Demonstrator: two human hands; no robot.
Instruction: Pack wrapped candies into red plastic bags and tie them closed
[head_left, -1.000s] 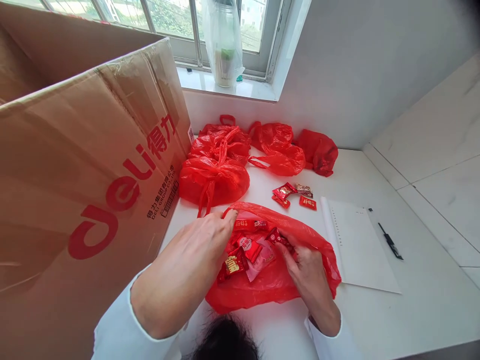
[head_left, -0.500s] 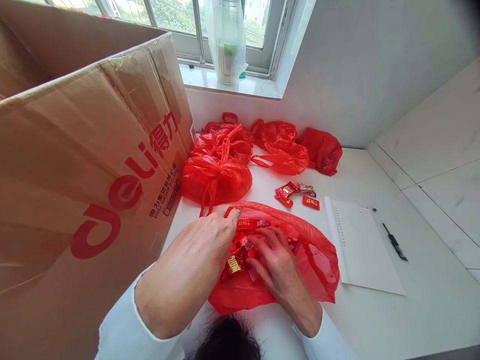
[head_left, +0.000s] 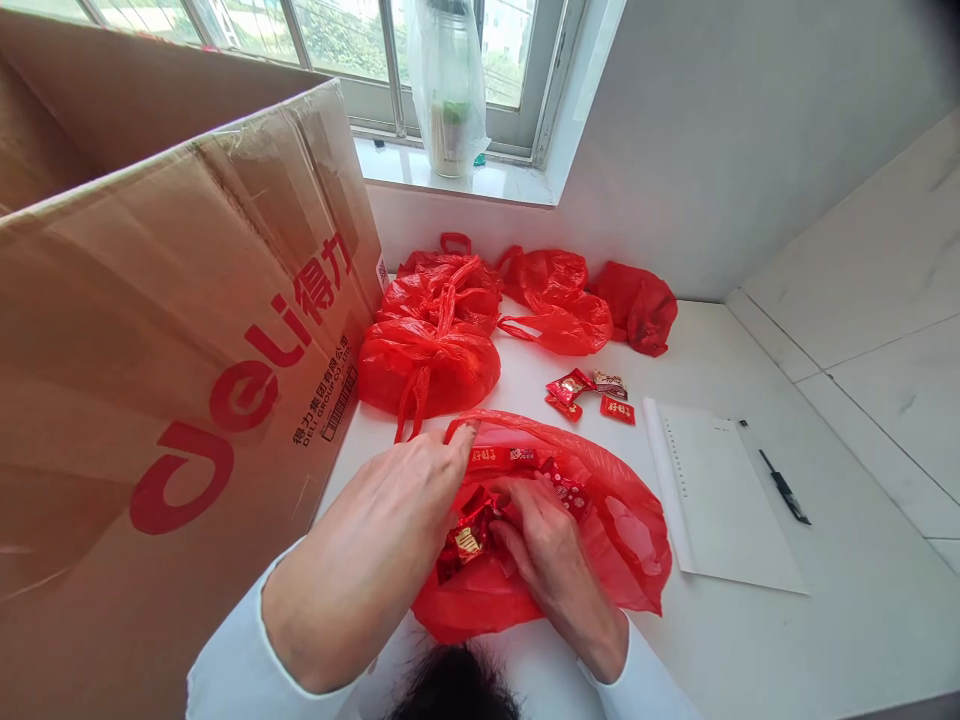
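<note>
An opened red plastic bag (head_left: 611,560) lies in front of me with several wrapped candies (head_left: 469,541) in red and gold wrappers inside. My left hand (head_left: 412,510) grips the bag's rim on the left side, thumb on the plastic. Inside the bag is my right hand (head_left: 541,530), its fingers curled together on the candies; a red wrapper shows at the fingertips, partly hidden. Beyond the bag, loose candies (head_left: 574,387) lie on the white table, and a small red packet (head_left: 617,409) is beside them.
A tall cardboard box (head_left: 247,300) stands at the left. Tied red bags (head_left: 431,365) sit along the wall, with further red bags (head_left: 559,300) to their right. A notepad (head_left: 727,510) and a black pen (head_left: 785,490) lie at the right. A bagged jar (head_left: 450,130) stands on the windowsill.
My right hand's fingers have drawn in from spread to curled among the candies, baring a dotted red wrapper beside them. The left hand keeps its hold on the rim. The view has shifted slightly.
</note>
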